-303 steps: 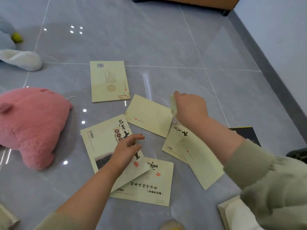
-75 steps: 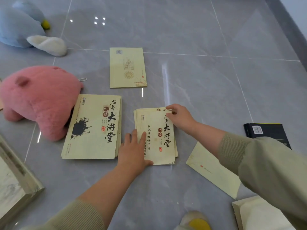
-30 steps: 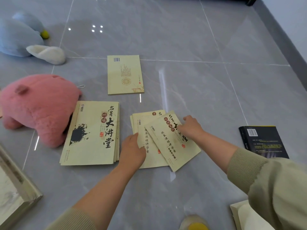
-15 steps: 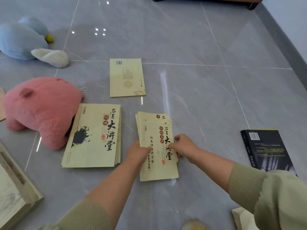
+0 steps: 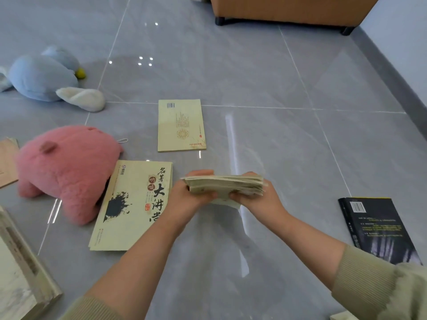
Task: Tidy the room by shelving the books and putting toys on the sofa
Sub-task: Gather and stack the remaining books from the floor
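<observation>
A stack of thin cream booklets (image 5: 225,185) is held edge-on just above the grey floor. My left hand (image 5: 184,199) grips its left end and my right hand (image 5: 261,199) grips its right end. A larger cream book with black calligraphy (image 5: 131,204) lies flat to the left of my hands. Another cream book (image 5: 181,124) lies face down farther away. A black book (image 5: 376,227) lies on the floor at the right. A pink plush pig (image 5: 67,167) lies at the left, touching the large book. A blue plush toy (image 5: 44,77) lies at the far left.
The brown sofa base (image 5: 288,10) with black feet stands at the top. A grey skirting runs along the wall (image 5: 392,77) at the right. A pale thick book (image 5: 20,278) lies at the lower left corner. A tan sheet (image 5: 7,160) pokes in at the left edge.
Both hands squared up the loose booklets on the floor into one stack. The stack has now come up off the floor, held at both ends. The camera tilted up, showing the sofa.
</observation>
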A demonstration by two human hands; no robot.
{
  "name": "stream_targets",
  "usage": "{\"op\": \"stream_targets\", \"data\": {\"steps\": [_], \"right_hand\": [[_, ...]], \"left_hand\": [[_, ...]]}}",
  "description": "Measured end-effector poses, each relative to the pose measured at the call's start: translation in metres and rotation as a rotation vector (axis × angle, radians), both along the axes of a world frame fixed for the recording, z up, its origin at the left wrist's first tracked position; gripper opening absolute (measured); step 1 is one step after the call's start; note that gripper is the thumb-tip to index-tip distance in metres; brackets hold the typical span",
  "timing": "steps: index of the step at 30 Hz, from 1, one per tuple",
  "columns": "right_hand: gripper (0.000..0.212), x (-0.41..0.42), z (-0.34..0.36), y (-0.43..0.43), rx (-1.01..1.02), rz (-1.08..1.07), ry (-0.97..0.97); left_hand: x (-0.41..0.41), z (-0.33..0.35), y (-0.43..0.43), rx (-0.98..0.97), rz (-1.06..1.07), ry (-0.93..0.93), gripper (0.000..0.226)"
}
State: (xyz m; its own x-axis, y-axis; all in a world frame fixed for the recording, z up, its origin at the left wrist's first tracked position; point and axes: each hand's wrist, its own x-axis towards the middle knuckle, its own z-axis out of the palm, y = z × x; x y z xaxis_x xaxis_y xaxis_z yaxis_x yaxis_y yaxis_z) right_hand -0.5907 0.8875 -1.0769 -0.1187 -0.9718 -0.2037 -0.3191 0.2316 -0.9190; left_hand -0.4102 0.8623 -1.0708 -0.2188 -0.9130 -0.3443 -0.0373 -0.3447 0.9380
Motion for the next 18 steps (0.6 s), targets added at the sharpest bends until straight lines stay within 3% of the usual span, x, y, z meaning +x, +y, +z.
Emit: {"op": "stream_targets", "data": {"steps": [5,12,15,18], "right_hand": [[0.033,-0.001,-0.003,0.003,-0.031,-0.020,-0.061],[0.028,0.001,0.002,0.002,0.012,0.077,-0.111],[0.017,-0.007,-0.003,0.000,0.050,0.105,-0.042],[0.023,-0.010,-0.013,0.004,0.097,0.128,0.005]], "left_hand": [[0.001,0.000,0.000,-0.044,-0.035,-0.033,0.055],[-0.002,-0.003,0.002,-0.011,-0.057,0.051,0.044],[-0.004,-0.008,0.003,-0.064,-0.053,-0.138,0.036],[-0.004,-0.015,0.005,-0.093,-0.115,-0.316,0.028]]}}
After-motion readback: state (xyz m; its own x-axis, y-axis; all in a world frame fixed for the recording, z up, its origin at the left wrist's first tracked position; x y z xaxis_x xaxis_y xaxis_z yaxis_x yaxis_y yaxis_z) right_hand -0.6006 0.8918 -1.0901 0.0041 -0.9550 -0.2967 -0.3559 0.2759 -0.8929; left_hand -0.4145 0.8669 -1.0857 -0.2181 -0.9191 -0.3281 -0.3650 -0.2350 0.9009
